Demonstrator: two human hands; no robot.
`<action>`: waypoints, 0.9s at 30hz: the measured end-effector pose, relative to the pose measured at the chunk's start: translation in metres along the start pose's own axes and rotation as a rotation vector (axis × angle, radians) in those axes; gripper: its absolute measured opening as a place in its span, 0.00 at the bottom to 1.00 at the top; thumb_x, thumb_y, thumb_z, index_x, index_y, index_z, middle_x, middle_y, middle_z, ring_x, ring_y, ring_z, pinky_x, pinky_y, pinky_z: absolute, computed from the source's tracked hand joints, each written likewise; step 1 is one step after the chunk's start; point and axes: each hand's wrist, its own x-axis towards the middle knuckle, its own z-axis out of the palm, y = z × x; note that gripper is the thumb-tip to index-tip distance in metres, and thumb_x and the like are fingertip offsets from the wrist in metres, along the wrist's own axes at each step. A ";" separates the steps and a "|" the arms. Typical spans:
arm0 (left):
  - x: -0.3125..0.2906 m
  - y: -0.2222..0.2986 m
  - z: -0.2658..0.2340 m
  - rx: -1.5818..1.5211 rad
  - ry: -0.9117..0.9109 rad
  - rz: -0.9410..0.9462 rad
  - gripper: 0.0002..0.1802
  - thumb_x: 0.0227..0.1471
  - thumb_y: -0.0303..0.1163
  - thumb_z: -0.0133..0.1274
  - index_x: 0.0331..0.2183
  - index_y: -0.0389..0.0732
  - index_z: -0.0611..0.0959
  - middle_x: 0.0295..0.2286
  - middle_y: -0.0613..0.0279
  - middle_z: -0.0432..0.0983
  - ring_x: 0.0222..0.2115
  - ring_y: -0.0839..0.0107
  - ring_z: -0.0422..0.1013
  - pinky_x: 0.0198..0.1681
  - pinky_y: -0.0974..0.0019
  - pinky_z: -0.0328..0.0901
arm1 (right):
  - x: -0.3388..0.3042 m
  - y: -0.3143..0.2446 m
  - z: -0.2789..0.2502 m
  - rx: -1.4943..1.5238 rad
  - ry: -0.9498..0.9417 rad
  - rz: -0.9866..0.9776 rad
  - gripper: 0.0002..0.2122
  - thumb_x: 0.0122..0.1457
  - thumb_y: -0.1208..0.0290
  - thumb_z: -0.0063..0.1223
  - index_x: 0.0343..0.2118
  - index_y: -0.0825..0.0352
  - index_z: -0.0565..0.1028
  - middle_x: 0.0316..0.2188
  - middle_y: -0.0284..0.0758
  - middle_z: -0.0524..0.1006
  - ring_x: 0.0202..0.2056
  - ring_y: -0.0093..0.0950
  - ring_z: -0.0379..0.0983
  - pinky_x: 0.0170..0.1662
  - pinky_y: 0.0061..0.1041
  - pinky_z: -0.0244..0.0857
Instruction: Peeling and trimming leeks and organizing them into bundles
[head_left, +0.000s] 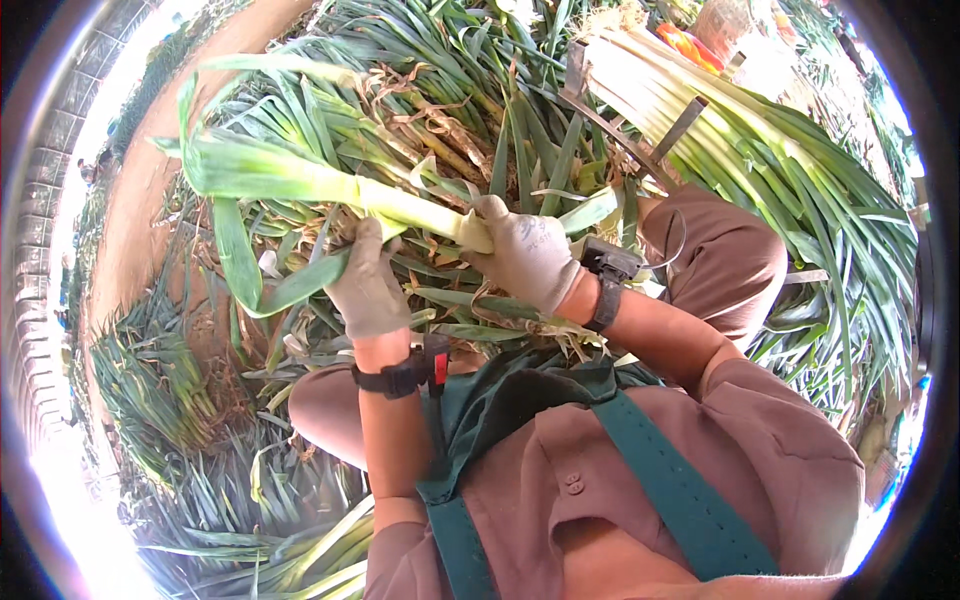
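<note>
gloved right hand (pixel 528 258) grips the leek (pixel 395 203) by its pale base, apparently steadying it; left hand (pixel 368 290) pinches a drooping leaf (pixel 302 286)

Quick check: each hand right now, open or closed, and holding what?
Left hand: closed, holding a bent green leaf.
Right hand: closed, holding a leek by its pale end.

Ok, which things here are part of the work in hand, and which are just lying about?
In the work:
leek, its end in the right hand
leaf held by the left hand
stacked leeks in the metal rack, probably

Lying about, apparently:
withered leaves
leek bunch at far left
</note>
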 end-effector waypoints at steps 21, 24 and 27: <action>-0.064 0.085 -0.109 0.644 -0.408 -0.215 0.35 0.63 0.57 0.44 0.49 0.30 0.76 0.44 0.51 0.78 0.32 0.67 0.75 0.35 0.68 0.68 | 0.033 -0.014 -0.019 0.364 -0.064 -0.078 0.28 0.47 0.69 0.66 0.53 0.63 0.70 0.31 0.43 0.81 0.35 0.40 0.81 0.39 0.34 0.73; -0.002 0.087 -0.082 0.313 -0.305 0.084 0.34 0.62 0.56 0.45 0.53 0.32 0.74 0.45 0.56 0.75 0.39 0.67 0.73 0.43 0.64 0.67 | 0.031 -0.045 -0.031 0.618 -0.203 -0.126 0.24 0.48 0.72 0.64 0.51 0.67 0.73 0.33 0.43 0.81 0.38 0.33 0.81 0.41 0.31 0.72; 0.036 0.129 -0.027 -0.079 -0.398 0.136 0.31 0.62 0.49 0.50 0.55 0.33 0.73 0.39 0.62 0.74 0.36 0.71 0.69 0.41 0.66 0.64 | 0.027 -0.065 -0.010 0.742 -0.284 -0.381 0.23 0.50 0.72 0.60 0.51 0.67 0.72 0.30 0.45 0.80 0.34 0.38 0.81 0.38 0.33 0.72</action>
